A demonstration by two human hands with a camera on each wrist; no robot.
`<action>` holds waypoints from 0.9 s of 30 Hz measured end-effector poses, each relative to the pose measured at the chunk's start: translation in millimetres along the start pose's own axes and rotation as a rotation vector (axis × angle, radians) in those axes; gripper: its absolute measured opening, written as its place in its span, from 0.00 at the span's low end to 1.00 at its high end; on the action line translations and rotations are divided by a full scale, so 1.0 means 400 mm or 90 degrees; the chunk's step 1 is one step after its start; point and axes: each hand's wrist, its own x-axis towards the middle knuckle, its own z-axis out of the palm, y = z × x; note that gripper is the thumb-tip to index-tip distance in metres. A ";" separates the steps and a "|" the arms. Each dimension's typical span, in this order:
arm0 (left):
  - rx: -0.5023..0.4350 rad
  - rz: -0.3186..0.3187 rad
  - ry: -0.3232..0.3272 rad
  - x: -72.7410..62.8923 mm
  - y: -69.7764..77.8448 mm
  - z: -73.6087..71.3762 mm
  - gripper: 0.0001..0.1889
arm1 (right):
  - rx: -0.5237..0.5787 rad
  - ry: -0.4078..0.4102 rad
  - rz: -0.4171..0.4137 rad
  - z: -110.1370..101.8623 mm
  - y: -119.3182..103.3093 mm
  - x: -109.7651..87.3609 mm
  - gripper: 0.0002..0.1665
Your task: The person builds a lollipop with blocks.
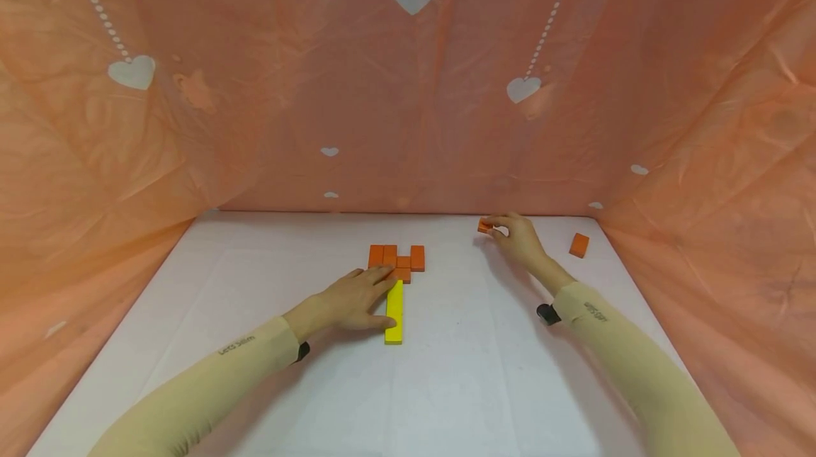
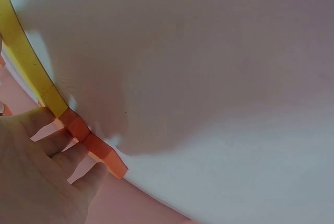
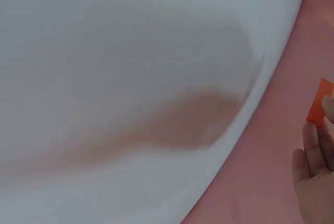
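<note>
Mid-table, several orange blocks [image 1: 417,258] lie together at the far end of a yellow strip [image 1: 394,312], which shows a seam in the left wrist view. Over this group rests my left hand [image 1: 353,300], fingers extended onto the orange blocks and thumb at the yellow strip's side. Part of the arrangement is hidden beneath it. Farther right, near the table's back edge, my right hand [image 1: 518,241] pinches one orange block [image 1: 484,226] between thumb and fingers. The same held block [image 3: 319,103] shows at the right edge of the right wrist view.
A lone orange block [image 1: 579,245] lies on the white table [image 1: 287,400] near its right back corner. Pink-orange sheeting with white hearts [image 1: 414,110] hangs behind the table and along both sides.
</note>
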 end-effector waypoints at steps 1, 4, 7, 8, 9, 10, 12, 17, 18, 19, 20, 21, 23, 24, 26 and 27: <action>0.001 -0.001 0.000 0.000 0.000 0.000 0.48 | 0.004 -0.002 -0.005 0.006 -0.009 0.002 0.18; 0.000 -0.003 -0.002 -0.001 0.001 -0.002 0.47 | 0.005 -0.012 -0.020 0.026 -0.033 0.007 0.18; -0.005 -0.003 -0.001 -0.001 0.001 -0.004 0.47 | 0.007 -0.021 -0.036 0.045 -0.061 0.013 0.18; -0.006 -0.003 -0.001 -0.002 0.002 -0.004 0.47 | 0.007 -0.024 -0.043 0.052 -0.068 0.015 0.18; -0.007 -0.004 0.000 -0.002 0.002 -0.004 0.47 | 0.009 -0.026 -0.049 0.059 -0.077 0.017 0.18; -0.008 -0.004 0.000 -0.002 0.002 -0.004 0.47 | 0.014 -0.029 -0.054 0.067 -0.085 0.019 0.18; -0.008 -0.004 0.001 -0.001 0.002 -0.004 0.47 | 0.018 -0.037 -0.066 0.083 -0.100 0.024 0.19; -0.009 -0.001 -0.003 -0.001 0.000 -0.002 0.47 | 0.027 -0.053 -0.090 0.126 -0.132 0.033 0.18; -0.009 -0.002 -0.005 -0.001 0.000 -0.002 0.48 | 0.028 -0.057 -0.095 0.134 -0.137 0.035 0.18; -0.010 -0.004 -0.006 -0.001 -0.001 -0.002 0.48 | 0.028 -0.060 -0.099 0.142 -0.143 0.037 0.18; -0.011 -0.005 -0.007 -0.002 -0.001 -0.002 0.48 | 0.028 -0.066 -0.099 0.149 -0.149 0.039 0.18; -0.011 -0.007 -0.008 -0.002 -0.001 -0.002 0.48 | 0.027 -0.070 -0.101 0.157 -0.155 0.041 0.18; -0.010 -0.011 -0.012 -0.002 -0.001 -0.002 0.49 | 0.031 -0.080 -0.101 0.171 -0.167 0.046 0.18; -0.011 -0.010 -0.010 -0.002 -0.002 -0.002 0.48 | 0.029 -0.085 -0.101 0.178 -0.174 0.048 0.17; -0.012 -0.009 -0.007 -0.001 -0.002 -0.003 0.48 | 0.026 -0.095 -0.100 0.191 -0.187 0.051 0.17; -0.012 -0.008 -0.007 -0.001 -0.001 -0.003 0.48 | 0.026 -0.099 -0.100 0.197 -0.192 0.053 0.17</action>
